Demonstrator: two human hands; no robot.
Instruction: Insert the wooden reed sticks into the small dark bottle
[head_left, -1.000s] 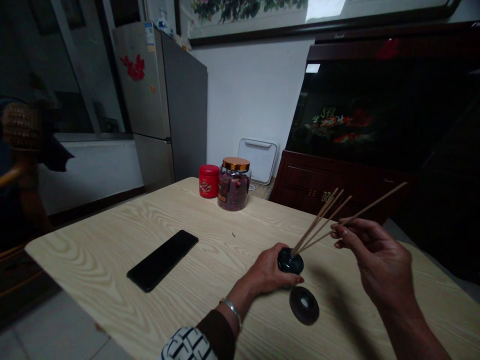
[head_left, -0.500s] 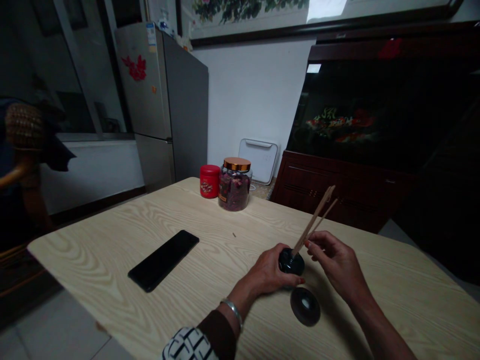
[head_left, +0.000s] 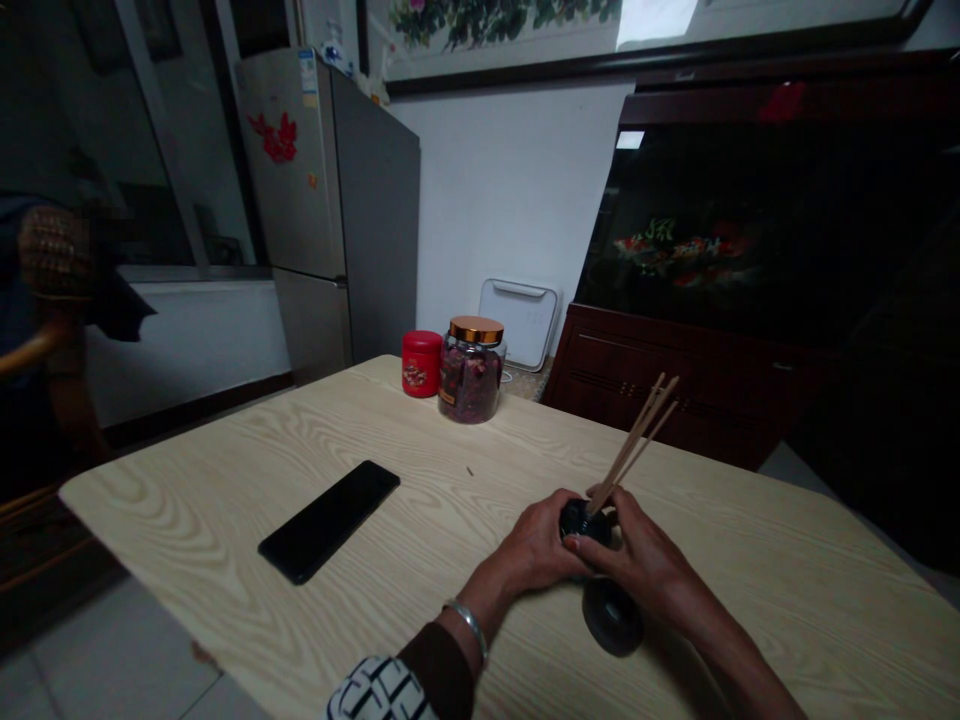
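My left hand (head_left: 538, 548) grips a small black bottle (head_left: 577, 520) standing on the wooden table (head_left: 420, 540). Several thin wooden reed sticks (head_left: 636, 438) rise from the bottle's mouth and lean to the right. My right hand (head_left: 639, 567) rests against the bottle's right side, fingers curled around it just below the sticks. A round black lid (head_left: 611, 620) lies flat on the table just in front of the bottle, partly under my right hand.
A black phone (head_left: 328, 520) lies on the table's left part. A red tin (head_left: 421, 363) and a glass jar with a gold lid (head_left: 470, 370) stand at the far edge. A fridge (head_left: 337, 210), a dark cabinet (head_left: 675, 380) and a fish tank (head_left: 750, 240) stand behind.
My right hand has let go of the raised sticks and dropped down to the bottle. The sticks, spread wide before, now stand bunched together in the bottle. My left hand stays put.
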